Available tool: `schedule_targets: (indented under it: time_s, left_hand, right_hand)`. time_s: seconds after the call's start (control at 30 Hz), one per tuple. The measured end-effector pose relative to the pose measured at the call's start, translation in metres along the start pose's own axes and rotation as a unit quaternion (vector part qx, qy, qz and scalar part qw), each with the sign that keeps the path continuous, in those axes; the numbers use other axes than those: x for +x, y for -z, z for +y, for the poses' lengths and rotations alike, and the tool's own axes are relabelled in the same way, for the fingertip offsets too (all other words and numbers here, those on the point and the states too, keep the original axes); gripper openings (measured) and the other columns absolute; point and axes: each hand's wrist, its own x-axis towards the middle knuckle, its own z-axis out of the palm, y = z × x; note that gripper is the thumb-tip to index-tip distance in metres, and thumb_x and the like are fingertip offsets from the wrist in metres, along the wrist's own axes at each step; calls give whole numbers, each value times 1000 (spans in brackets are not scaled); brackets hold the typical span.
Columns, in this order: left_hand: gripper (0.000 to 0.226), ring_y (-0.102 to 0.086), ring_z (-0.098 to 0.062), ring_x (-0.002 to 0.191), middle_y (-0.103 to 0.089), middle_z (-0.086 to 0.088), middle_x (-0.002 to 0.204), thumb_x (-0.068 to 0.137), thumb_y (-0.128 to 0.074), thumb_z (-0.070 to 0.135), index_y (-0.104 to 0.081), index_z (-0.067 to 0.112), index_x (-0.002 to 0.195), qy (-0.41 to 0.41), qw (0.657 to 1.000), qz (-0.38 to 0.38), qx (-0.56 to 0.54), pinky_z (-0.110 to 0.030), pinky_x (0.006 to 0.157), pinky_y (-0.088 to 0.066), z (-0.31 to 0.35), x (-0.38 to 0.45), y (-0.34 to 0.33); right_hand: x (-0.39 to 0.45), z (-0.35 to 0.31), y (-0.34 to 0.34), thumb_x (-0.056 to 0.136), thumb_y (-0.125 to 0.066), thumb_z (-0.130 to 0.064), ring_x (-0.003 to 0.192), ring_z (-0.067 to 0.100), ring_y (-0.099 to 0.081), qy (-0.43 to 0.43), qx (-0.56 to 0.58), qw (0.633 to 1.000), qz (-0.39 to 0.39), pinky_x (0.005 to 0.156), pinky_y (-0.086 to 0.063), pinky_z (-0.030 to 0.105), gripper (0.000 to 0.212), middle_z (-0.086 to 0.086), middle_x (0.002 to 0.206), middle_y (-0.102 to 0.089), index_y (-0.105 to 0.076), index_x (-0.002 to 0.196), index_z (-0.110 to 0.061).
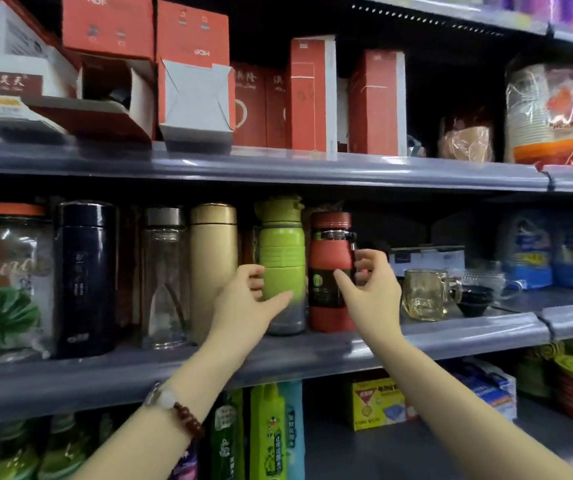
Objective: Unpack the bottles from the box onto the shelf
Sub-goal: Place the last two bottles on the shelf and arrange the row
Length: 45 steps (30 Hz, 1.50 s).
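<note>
Hidden or unclear: the task's box is lying outside the view; both forearms are running off the bottom edge; print on the labels is blurring and not reading clearly.
Middle shelf: it is carrying the bottle row along its front edge, from the left end towards the centre.
Row contents: a glass jar with an orange lid is standing at the left end, then a dark flask, a clear glass bottle, a gold flask, the green bottle and the red bottle.
Right of the row: a yellow glass mug is sitting near the front edge, with small dark bowls just beside it.
Upper shelf: red cartons are standing upright; one carton at the left is lying open-ended, its inside too dark to make out.
Green bottle: it is standing upright at the shelf's front edge, beside the red bottle; whether the two touch is not clear.
Left hand: its fingers and thumb are curling round the green bottle's lower half, gripping it.
Red bottle: it is standing upright at the front edge.
Right hand: its fingers are spreading loosely at the red bottle's right side, the thumb pointing across the dark label; actual contact cannot be told.
Left wrist: a beaded bracelet is sitting on it.
</note>
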Motion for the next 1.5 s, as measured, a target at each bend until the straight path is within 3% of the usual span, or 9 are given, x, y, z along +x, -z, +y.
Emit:
schedule_targets:
  time_s: [0.1, 0.23, 0.57, 0.77, 0.93, 1.07, 1.23, 1.33, 1.5]
  left_hand:
    - [60, -53, -19, 101, -52, -7, 120, 74, -77, 37, -46, 14, 121, 18, 995, 59, 79, -28, 81, -42, 7, 18, -36]
    - [82, -45, -35, 117, -37, -16, 132, 69, -78, 46, -34, 10, 129, 78, 979, 130, 137, -41, 96, -41, 5, 31, -63]
    - [99, -49, -42, 116, -42, -19, 130, 60, -86, 38, -26, 14, 135, 126, 962, 171, 170, -44, 94, -44, -2, 50, -80]
    - [94, -58, -19, 102, -61, 7, 105, 63, -85, 7, -33, 23, 139, 113, 991, 65, -11, -30, 90, -45, -14, 58, -54]
    - [98, -61, -22, 103, -63, -2, 104, 71, -71, -15, -23, 26, 146, 135, 981, -13, -141, -39, 96, -47, -20, 67, -44]
    - [93, -61, -19, 106, -64, -3, 112, 73, -72, -8, -25, 25, 146, 125, 982, -30, -137, -33, 95, -47, -25, 71, -45]
    - [121, -46, -23, 127, -52, -2, 132, 39, -88, 56, -25, 38, 141, 97, 992, 70, 49, -42, 110, -38, -29, 68, -67]
    - [118, -40, -29, 128, -46, -12, 134, 41, -87, 51, -26, 38, 141, 104, 982, 134, 87, -42, 111, -35, -27, 66, -74]
    - [114, -58, -15, 114, -60, 12, 118, 48, -91, 22, -28, 43, 140, 74, 995, 53, -40, -41, 104, -45, -35, 66, -59]
  right_hand:
    - [26, 22, 15, 74, -77, -36, 108, 26, -53, -62, -55, 996, -40, 93, -46, 41, 65, 11, 119, -53, -45, 124, -9]
    - [41, 39, 10, 64, -81, -51, 116, 29, -52, -105, -62, 977, -176, 92, -44, 36, 90, 12, 127, -51, -38, 128, -5]
    - [59, 55, 3, 51, -90, -45, 97, 20, -61, -92, -28, 959, -266, 82, -51, 32, 77, 1, 104, -63, -51, 108, -12]
    - [78, 73, 14, 41, -93, -35, 93, 16, -71, -121, 88, 928, -340, 86, -57, 33, 70, -2, 98, -74, -65, 104, -20]
    - [84, 82, 26, 70, -82, -4, 84, 9, -69, -147, 163, 899, -380, 54, -48, 9, 49, 5, 104, -72, -61, 113, -13]
    - [83, 89, 17, 70, -81, -5, 95, 14, -70, -146, 183, 892, -387, 64, -53, 12, 54, 6, 112, -70, -59, 119, -12]
    - [72, 90, 6, 56, -93, -26, 98, 12, -70, -134, 175, 906, -360, 82, -59, 27, 76, -1, 111, -71, -54, 120, -19]
    - [67, 93, -2, 26, -91, -60, 101, 13, -67, -110, 96, 932, -333, 92, -55, 39, 102, -7, 110, -70, -53, 116, -29]
    - [69, 95, -1, 25, -94, -53, 99, 16, -69, -131, 132, 919, -347, 89, -56, 42, 95, -5, 105, -73, -61, 110, -30]
